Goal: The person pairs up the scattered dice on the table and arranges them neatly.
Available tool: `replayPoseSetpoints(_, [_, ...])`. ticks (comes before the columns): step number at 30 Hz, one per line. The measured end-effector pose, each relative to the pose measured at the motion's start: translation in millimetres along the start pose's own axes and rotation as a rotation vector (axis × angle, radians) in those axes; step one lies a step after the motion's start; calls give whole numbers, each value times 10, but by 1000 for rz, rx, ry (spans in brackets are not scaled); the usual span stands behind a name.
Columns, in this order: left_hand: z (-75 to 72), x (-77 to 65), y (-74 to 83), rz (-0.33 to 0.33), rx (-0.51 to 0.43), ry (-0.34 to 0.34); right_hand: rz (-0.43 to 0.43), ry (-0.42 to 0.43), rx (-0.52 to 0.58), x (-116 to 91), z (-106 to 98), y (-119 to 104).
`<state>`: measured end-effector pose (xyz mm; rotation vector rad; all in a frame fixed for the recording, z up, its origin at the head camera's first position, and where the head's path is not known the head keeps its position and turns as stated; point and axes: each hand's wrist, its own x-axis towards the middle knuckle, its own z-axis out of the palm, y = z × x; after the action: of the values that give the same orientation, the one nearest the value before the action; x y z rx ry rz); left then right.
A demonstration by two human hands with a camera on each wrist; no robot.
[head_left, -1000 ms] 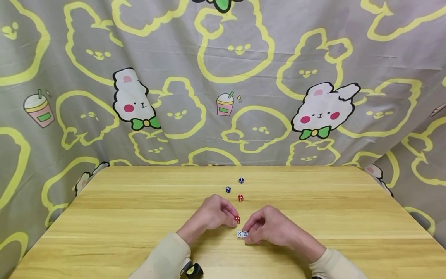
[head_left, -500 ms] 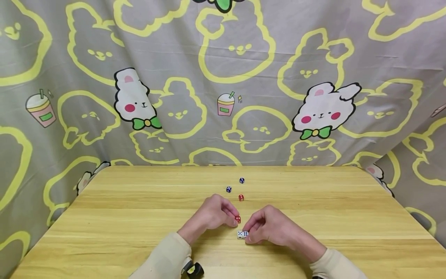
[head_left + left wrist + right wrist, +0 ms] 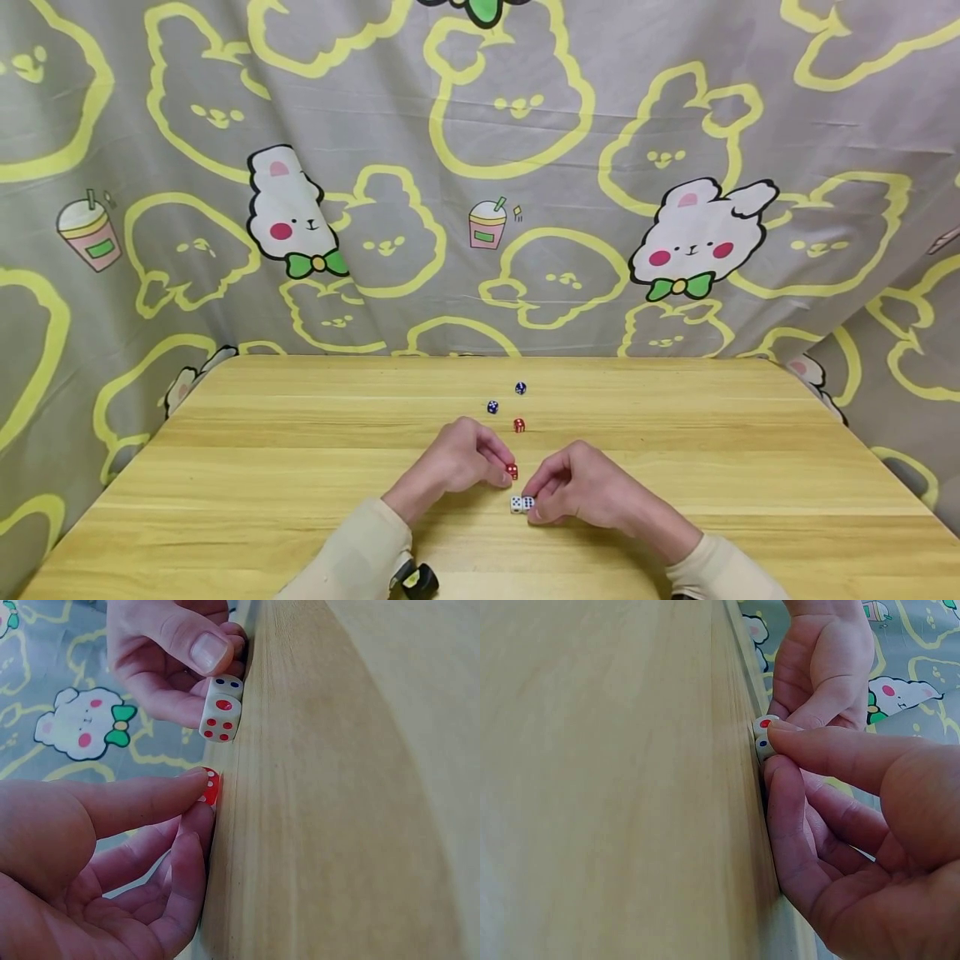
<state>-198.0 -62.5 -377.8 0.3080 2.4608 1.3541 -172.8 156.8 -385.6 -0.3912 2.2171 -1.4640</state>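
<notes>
My left hand (image 3: 461, 458) pinches a red die (image 3: 512, 472) between thumb and fingers, low at the wooden table. In the left wrist view part of that red die (image 3: 211, 785) shows past the thumb. Just nearer to me, my right hand (image 3: 581, 487) pinches the right one of two white dice. This white die (image 3: 528, 503) sits side by side with the other white die (image 3: 516, 504). In the right wrist view the pinched white die (image 3: 763, 746) is partly covered by the thumb, and the left hand (image 3: 821, 671) lies beyond.
Farther back on the table (image 3: 262, 467) lie another red die (image 3: 519, 426) and two blue dice, one blue die (image 3: 492, 407) left of the other blue die (image 3: 521, 388). A grey patterned curtain (image 3: 360, 125) hangs behind the table's far edge.
</notes>
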Motion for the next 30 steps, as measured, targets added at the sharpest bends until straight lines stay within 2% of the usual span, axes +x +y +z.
replayPoseSetpoints(30, [2, 9, 2, -9, 2, 3, -13, -7, 16, -3, -1, 1])
